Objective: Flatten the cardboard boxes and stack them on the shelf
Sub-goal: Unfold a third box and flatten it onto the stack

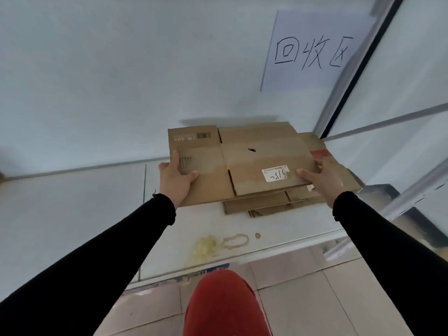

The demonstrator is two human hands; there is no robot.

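Cardboard, brown and creased, makes up the flattened box (242, 161) seen in the head view, where it is held level over a small stack of flattened boxes (266, 204) lying on the white shelf (97, 202) near its right end. Both hands are seen gripping the top sheet: the left hand (175, 178) is closed on its left edge, thumb laid across the upper face beside a printed block of bars, fingers tucked beneath; the right hand (322, 175) is closed on its right edge, thumb on top next to a white label (276, 174) marked with handwriting. Black sleeves (121, 251) cover both arms. A red patch (321, 154) is visible on a lower sheet, just beyond the right hand. A paper sign (312, 52) bearing three handwritten characters is fixed to the wall behind. Yellowish stains (218, 244) mark the shelf's front edge. A red trouser leg (223, 304) is seen below over the tiled floor (315, 299).
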